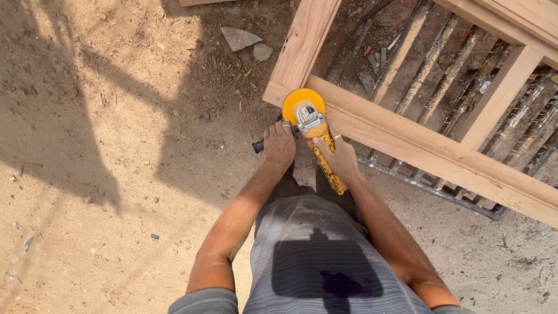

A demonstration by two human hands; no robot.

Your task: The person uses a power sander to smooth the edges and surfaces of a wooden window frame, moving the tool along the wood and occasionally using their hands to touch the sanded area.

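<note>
- Grinder point(317, 136), a yellow angle grinder with a round yellow guard and a scuffed, stained body, sits just above the middle of the frame, its disc end laid against the corner of a wooden frame point(407, 142).
- Right hand point(340, 157) is wrapped around the grinder's long body, fingers curled over the top, with a ring showing on one finger.
- Left hand point(279, 145) is closed around the black side handle point(258, 146) that sticks out to the left of the tool; it also wears a ring.
- Both bare forearms run down from the hands toward the lower middle of the frame, where a grey striped shirt point(314, 261) fills the bottom edge.
- The wooden frame is made of pale planed timber: one rail slants from the centre toward the right edge, another rises toward the top centre, and a short upright crosses at the upper right.
- Behind the frame, in the upper right, paint-spattered metal bars point(430, 64) lie side by side on the ground.
- Sandy ground point(104, 174) strewn with sawdust and wood chips covers the left half, crossed by long shadows.
- Two flat stone pieces point(247, 42) lie near the top centre.
</note>
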